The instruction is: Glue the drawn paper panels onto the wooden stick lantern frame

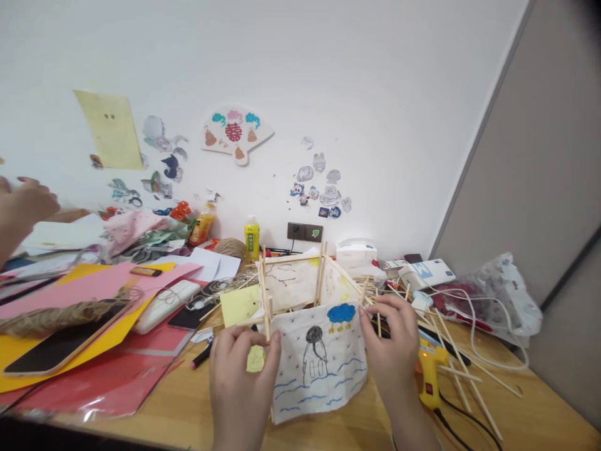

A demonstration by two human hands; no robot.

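Observation:
A white sheet (323,369) with a drawing in black, blue and yellow hangs on the front of a frame of thin wooden sticks (322,269). My left hand (244,376) is closed at the sheet's upper left, with fingers and thumb around the stick and the sheet's edge. At the upper right corner, my right hand (390,341) pinches the sheet against the frame between thumb and fingers. More painted sheets (293,285) cover the frame's back and right sides. Whether the front sheet is fixed to the sticks is hidden by my fingers.
A yellow glue gun (431,376) and loose sticks (469,388) lie at right beside a white cable (509,366). Left are coloured papers (150,369), a phone (66,338) and twine. Another person's hand (25,203) shows at far left. Behind stands a yellow bottle (252,239).

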